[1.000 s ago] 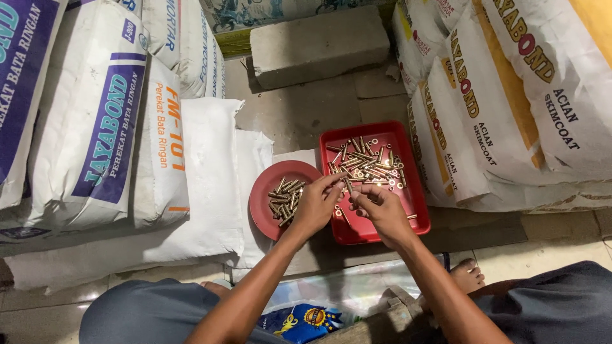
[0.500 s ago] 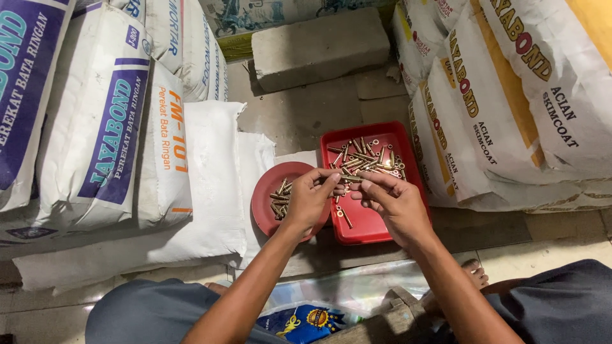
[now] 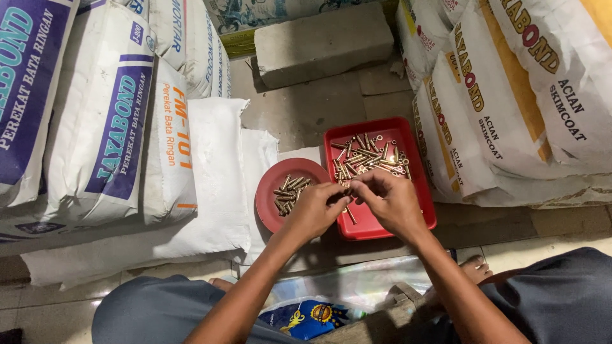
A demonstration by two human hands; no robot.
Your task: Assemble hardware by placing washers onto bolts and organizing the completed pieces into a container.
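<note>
the left hand (image 3: 313,210) and the right hand (image 3: 390,202) meet over the near-left corner of a red rectangular tray (image 3: 421,191), fingertips of both pressed together around a small brass-coloured piece — it is too small and too hidden to tell exactly what it is, so i cannot tell how firmly each hand pinches it. the tray sits on the concrete floor (image 3: 319,108) and carries a loose heap of brass-coloured screws (image 3: 366,156), mostly in its far half. just beside it on the left, touching or almost touching, stands a round red dish (image 3: 271,185) with a smaller heap of the same kind of pieces (image 3: 290,191); the left hand covers its right edge.

around the work lie big white sacks — a pile on the left (image 3: 115,127) and another pile on the right (image 3: 510,95). a grey concrete block (image 3: 322,44) rests on the floor behind the tray. near the person's knees lies a clear plastic bag (with a blue and yellow packet (image 3: 312,317) under it).
</note>
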